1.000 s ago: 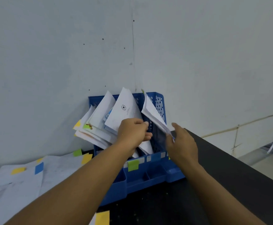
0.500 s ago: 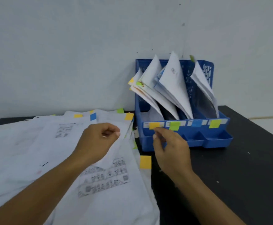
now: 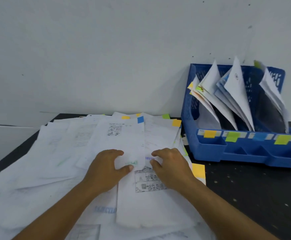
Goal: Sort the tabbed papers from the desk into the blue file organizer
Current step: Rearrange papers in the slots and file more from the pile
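A loose heap of white tabbed papers covers the left of the black desk. On top lies a sheet with a blue tab. My left hand grips that sheet's near edge between thumb and curled fingers. My right hand rests beside it, bent fingertips touching the sheet underneath. The blue file organizer stands at the right against the wall. Its slots hold several leaning papers. Orange, green, blue and yellow-green tabs mark its front rail.
A white wall rises right behind the desk. Bare black desk surface shows in front of and below the organizer. A sheet with a yellow tab sticks out at the heap's right edge. The desk's left edge drops off at the far left.
Both hands left the organizer and came down onto the paper heap. The view swung left, so the organizer now sits at the right. My right hand moved from the organizer's front rail to the papers.
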